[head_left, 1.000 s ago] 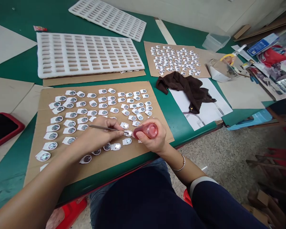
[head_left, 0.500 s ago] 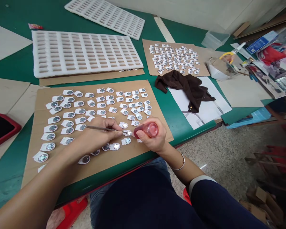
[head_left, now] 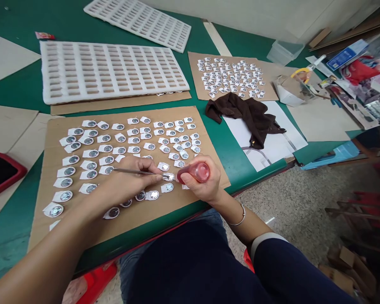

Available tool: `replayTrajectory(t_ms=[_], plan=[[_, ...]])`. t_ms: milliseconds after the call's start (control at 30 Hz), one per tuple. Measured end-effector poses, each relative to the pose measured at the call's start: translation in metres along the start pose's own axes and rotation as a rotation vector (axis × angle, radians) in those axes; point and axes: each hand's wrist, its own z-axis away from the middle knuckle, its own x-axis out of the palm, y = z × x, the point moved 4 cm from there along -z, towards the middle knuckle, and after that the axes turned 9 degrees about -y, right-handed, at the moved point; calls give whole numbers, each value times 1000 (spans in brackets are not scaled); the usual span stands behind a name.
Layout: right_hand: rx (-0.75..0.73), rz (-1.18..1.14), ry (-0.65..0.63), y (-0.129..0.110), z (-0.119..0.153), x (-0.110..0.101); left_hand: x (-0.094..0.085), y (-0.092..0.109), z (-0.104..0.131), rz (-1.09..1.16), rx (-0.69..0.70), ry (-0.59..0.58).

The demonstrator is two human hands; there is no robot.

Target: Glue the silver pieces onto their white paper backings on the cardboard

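My left hand (head_left: pixel 142 172) is closed on thin metal tweezers (head_left: pixel 131 171), whose tips touch a small round silvery piece (head_left: pixel 168 177) with a white paper tab. Wrapped round a red squeeze bottle (head_left: pixel 194 172) is my right hand (head_left: pixel 205 183); the bottle lies tilted, its nozzle end close to the same piece. Several rows of like silvery discs on white tabs (head_left: pixel 89 165) lie on the brown cardboard sheet (head_left: pixel 50 158) under my hands. Part of those rows is hidden by my left hand and forearm.
Two white slotted foam trays (head_left: pixel 114 71) lie toward the back. A second cardboard sheet with discs (head_left: pixel 231 76) is at back right, beside a brown cloth (head_left: pixel 247 112) on white paper. A red-cased phone (head_left: pixel 3 173) sits at left; clutter and yellow-handled scissors (head_left: pixel 300 74) stand right.
Both hands stay almost where they were, with tweezers and bottle held at the same disc. The whole view has shifted very slightly.
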Motion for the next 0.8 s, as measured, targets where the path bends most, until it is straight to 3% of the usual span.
replayTrajectory(t_ms=[800], plan=[[20, 65, 6, 3, 1, -2, 0, 1, 0, -3, 3, 9]])
